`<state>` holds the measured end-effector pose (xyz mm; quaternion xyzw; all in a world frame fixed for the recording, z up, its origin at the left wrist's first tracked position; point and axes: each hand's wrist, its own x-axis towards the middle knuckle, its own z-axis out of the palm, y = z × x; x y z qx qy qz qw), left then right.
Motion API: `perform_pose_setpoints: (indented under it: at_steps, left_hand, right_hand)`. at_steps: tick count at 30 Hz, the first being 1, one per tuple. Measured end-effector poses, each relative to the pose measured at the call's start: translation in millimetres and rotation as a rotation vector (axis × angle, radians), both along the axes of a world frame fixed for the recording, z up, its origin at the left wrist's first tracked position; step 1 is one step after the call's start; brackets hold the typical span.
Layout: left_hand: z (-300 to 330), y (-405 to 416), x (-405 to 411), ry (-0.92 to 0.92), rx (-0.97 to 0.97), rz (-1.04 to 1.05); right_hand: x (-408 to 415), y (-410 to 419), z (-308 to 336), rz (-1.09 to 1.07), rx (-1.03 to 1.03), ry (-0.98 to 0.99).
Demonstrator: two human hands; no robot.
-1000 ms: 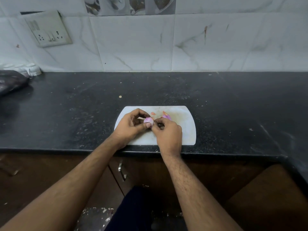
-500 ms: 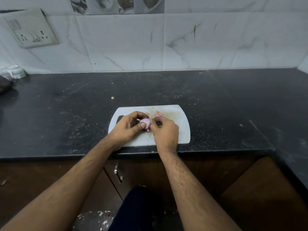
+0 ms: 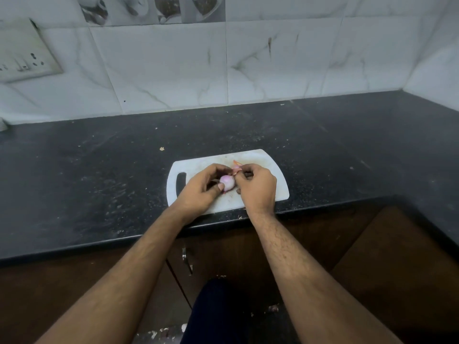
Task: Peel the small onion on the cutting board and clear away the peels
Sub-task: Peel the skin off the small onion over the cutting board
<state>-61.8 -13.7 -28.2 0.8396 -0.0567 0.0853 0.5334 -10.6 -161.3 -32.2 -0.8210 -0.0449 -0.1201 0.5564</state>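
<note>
On the black tabletop [image 3: 99,175], the head view shows a white cutting board [image 3: 278,184] lying at its near edge, its handle slot at nine o'clock. Both hands work just above the board's middle. The left hand [image 3: 198,189] has its grip closed around the small onion [image 3: 227,182], thumb pressed on the pale pink bulb. The right hand [image 3: 257,186], at three o'clock of the onion and touching it, pinches a strip of orange-pink peel [image 3: 235,169] between fingertips at the onion's one o'clock side. A tiny scrap [image 3: 162,148] lies on the tabletop at eleven o'clock of the board. A switch plate [image 3: 22,53] hangs on the tiled wall at far left.
</note>
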Motion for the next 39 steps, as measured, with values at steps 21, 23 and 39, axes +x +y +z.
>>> perform_pose_setpoints:
  at_steps: [21, 23, 39]
  left_hand:
    - [-4, -2, 2, 0.017, -0.060, 0.107]
    - [-5, -1, 4, 0.016, -0.037, 0.118]
    - [-9, 0, 10, -0.125, 0.023, 0.306]
  right_hand:
    - [6, 0, -1, 0.085, -0.186, -0.014]
    - [10, 2, -2, 0.017, -0.160, -0.009]
    - [-4, -2, -1, 0.253, -0.149, -0.125]
